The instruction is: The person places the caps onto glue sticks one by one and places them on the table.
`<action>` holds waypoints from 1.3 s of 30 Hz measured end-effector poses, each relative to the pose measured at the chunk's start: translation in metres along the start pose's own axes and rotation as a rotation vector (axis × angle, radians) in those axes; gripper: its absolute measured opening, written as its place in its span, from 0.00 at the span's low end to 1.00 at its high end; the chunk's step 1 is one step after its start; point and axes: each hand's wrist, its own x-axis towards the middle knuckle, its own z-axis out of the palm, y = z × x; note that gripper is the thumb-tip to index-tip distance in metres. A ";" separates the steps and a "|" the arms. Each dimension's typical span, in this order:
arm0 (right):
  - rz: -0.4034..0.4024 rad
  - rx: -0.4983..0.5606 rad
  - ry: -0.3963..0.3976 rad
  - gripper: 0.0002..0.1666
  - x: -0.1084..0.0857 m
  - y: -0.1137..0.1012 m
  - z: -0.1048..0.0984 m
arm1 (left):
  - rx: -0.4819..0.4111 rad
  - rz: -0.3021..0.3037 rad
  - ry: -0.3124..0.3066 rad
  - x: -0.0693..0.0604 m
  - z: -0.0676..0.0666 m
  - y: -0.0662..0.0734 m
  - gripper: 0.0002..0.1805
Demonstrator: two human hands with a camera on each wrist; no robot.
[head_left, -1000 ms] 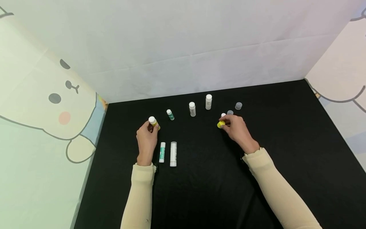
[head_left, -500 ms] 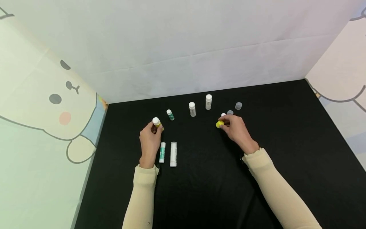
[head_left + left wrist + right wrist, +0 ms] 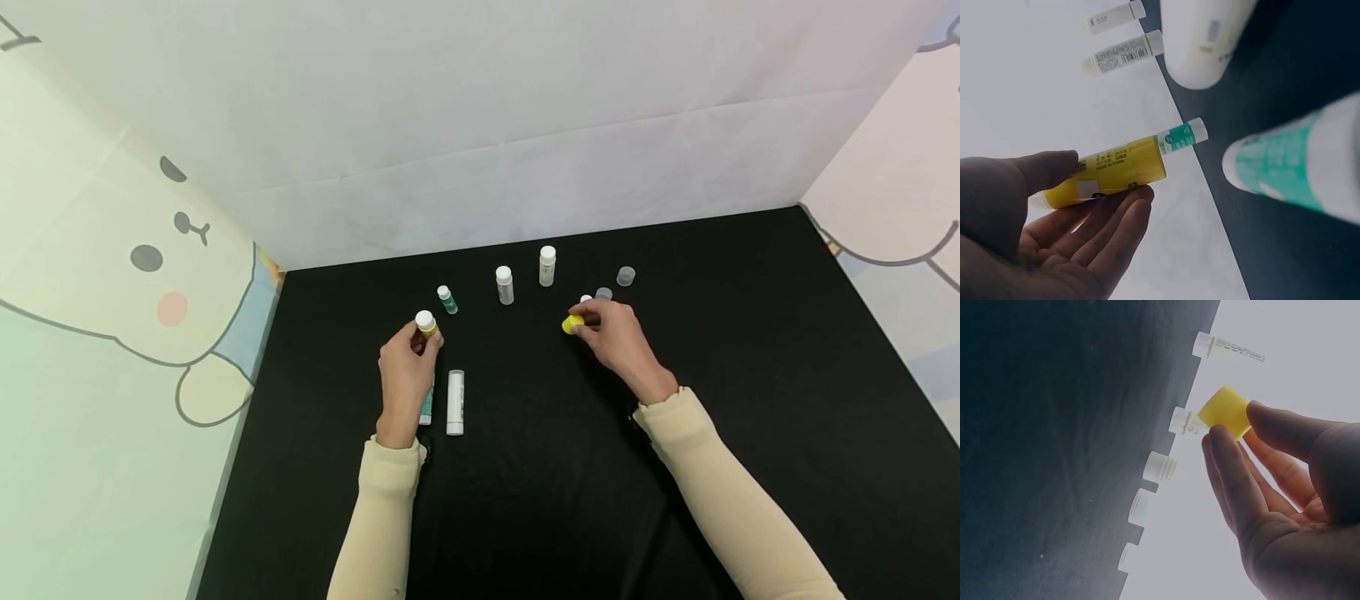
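Note:
In the head view my left hand [image 3: 403, 379] holds a yellow glue stick [image 3: 431, 328] above the table, its white end up. The left wrist view shows the thumb and fingers on opposite sides of the yellow barrel [image 3: 1125, 167]. Farther right, my right hand [image 3: 621, 340] pinches a small yellow cap [image 3: 572, 324]; in the right wrist view the cap [image 3: 1225, 412] sits between thumb and fingertips. A green-and-white glue stick [image 3: 427, 407], partly hidden by my left hand, is beside a white glue stick [image 3: 455, 403]. Behind my right fingers a white cap [image 3: 586, 298] shows partly.
A small green glue stick [image 3: 447, 301] stands toward the back. Two white glue sticks, one nearer the middle [image 3: 505, 287] and one farther back [image 3: 547, 267], stand to its right. Two translucent caps [image 3: 626, 276] are at the back right. A pale wall [image 3: 480, 167] borders the black table [image 3: 525, 500].
My left hand has moved right with the yellow glue stick, now partly covering the green-and-white one. My right hand has shifted the yellow cap slightly left.

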 end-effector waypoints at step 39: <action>-0.094 0.067 0.012 0.18 -0.008 -0.019 0.005 | 0.001 0.083 -0.185 -0.046 0.037 0.032 0.12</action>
